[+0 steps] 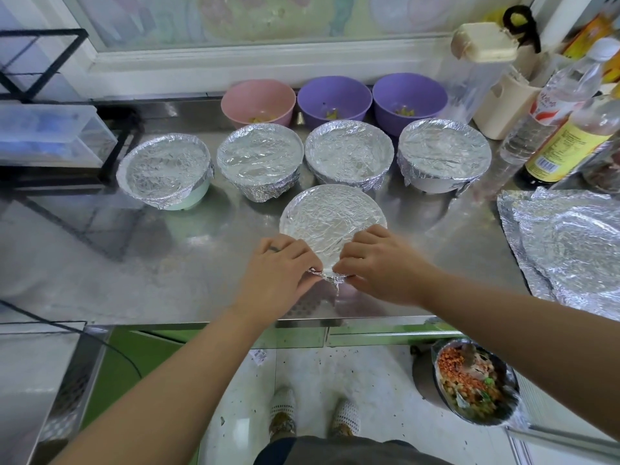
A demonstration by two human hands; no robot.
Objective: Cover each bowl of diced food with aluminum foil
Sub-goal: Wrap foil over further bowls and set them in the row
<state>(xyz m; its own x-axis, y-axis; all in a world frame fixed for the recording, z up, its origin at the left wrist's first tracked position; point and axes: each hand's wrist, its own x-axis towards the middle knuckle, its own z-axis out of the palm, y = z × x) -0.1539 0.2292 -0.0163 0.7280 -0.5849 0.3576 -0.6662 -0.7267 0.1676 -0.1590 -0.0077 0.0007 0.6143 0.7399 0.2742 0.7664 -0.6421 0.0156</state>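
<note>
At the upper left of the frame a black wire rack (50,135) is seen on the steel counter (134,256). To its right, across the middle of the frame, four bowls are lined up in a row. Each is wrapped over the top with crumpled foil: the first covered bowl (164,172), the second covered bowl (260,159), the third covered bowl (349,156) and the fourth covered bowl (444,154). Behind that row, toward the upper centre, a pink bowl (258,102), a purple bowl (335,99) and a second purple bowl (409,95) are left uncovered. A little yellow diced food is visible at the bottom of each. In the centre, below the row, the front bowl (332,216) is set alone, its top spread with foil. At its near rim the foil edge (330,278) is gathered into a crumpled tail. That tail is pinched from the left by the curled fingers of the left hand (278,266) and from the right by those of the right hand (379,263). At the right edge a loose foil sheet (567,250) is laid on the counter, and bottles (563,146) are stood at the upper right. At the lower right, below the counter, a basin of mixed diced food (473,384) is seen.
</note>
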